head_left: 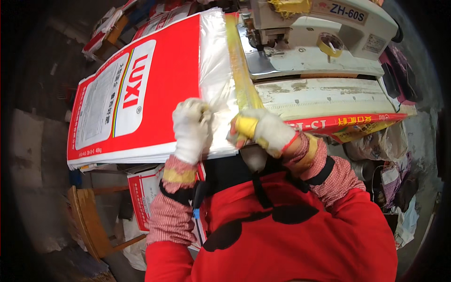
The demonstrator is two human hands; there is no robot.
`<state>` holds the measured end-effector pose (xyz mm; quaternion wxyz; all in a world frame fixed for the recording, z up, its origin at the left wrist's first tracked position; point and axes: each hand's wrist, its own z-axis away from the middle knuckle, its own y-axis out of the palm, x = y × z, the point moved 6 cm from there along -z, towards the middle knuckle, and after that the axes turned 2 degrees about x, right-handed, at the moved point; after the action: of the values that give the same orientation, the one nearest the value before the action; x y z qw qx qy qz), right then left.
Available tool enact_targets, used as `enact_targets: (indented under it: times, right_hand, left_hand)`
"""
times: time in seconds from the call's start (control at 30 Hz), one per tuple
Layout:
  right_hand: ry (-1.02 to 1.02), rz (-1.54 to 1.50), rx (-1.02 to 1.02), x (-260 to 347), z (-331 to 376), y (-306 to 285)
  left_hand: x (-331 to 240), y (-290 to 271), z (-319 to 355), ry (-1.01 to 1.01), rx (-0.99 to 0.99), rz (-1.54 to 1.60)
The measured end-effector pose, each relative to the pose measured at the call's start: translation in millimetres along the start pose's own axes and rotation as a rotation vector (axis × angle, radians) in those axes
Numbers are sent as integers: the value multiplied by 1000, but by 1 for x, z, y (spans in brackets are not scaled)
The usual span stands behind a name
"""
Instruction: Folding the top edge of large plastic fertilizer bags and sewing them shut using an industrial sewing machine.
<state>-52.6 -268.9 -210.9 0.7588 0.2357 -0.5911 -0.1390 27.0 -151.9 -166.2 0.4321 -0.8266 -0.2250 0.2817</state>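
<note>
A stack of red and white printed sacks lies flat on the left, with a clear plastic liner sticking out along its right edge. My left hand, in a white work glove, is closed at the near part of this edge and grips the shiny plastic. Across the liner, my right hand wears a white glove with yellow on the fingers. Its fingers are curled together beside the liner's near right corner; what they pinch is hidden. A yellowish strip runs between the liner and the sewing machine.
A roll of yellow tape rests on the machine's white bed. In front of it is a worn pale work surface with a red printed sheet along its near edge. A wooden stool stands at the lower left; plastic bags hang at the right.
</note>
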Motion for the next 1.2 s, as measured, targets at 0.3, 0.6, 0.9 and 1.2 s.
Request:
enact_targets:
  times: [0.3,0.6,0.9,1.2]
  right_hand:
    - [181,-99,-279,23,-58,-20]
    - [-259,1014,-308,57,-98,-1]
    - [-263,1736,-515,84,-95,-5]
    - [-954,1137,1131,-39,-74,144]
  left_hand:
    - [-45,-28,16,331,44,-243]
    - [16,-13,-15,-273,66,231]
    - [88,-108,-13,-473,-388,1083]
    - [23,-124,24,-377,-188,672]
